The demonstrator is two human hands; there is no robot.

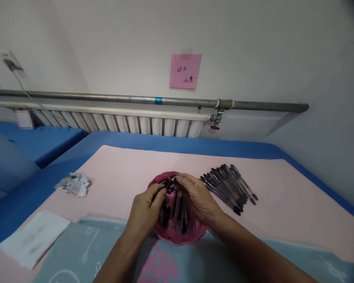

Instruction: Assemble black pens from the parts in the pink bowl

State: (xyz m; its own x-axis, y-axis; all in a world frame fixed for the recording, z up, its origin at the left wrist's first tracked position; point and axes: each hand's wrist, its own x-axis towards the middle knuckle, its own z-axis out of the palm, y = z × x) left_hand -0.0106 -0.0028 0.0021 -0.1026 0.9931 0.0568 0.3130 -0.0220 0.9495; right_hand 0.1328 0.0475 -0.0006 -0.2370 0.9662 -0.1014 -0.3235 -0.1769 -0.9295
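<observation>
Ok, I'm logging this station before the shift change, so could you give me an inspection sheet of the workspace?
Surface: pink mat on a blue tabletop; patterned cloth along the near side.
Job's things: magenta basket holding pens; fanned pile of pens to its right.
Clutter: crumpled paper and smudged white sheet, both left.
Hands: left hand grips a dark pen piece; right hand has fingertips at its tip, grip unclear.
Cables: white cord hanging from a wall socket.
Surroundings: radiator, metal pipe, pink note on the wall.
</observation>
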